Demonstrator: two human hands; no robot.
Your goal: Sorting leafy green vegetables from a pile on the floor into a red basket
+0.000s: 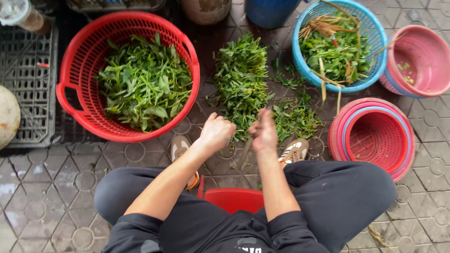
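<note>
My left hand (216, 132) and my right hand (263, 131) are close together above the paved floor, both closed around a thin green stem (245, 152) that hangs down between them. Just beyond my hands lies a loose pile of leafy greens (241, 77) on the floor. To the left stands a large red basket (75, 61) filled with picked green leaves (143, 84). At the upper right a blue basket (304, 65) holds greens mixed with yellowish stalks.
Stacked red and pink baskets (375, 136) stand at the right, with another pink basket (422, 58) behind them. A black plastic crate (28, 93) lies at the left. I sit on a low red stool (234, 199), my shoes (294, 151) on the tiles.
</note>
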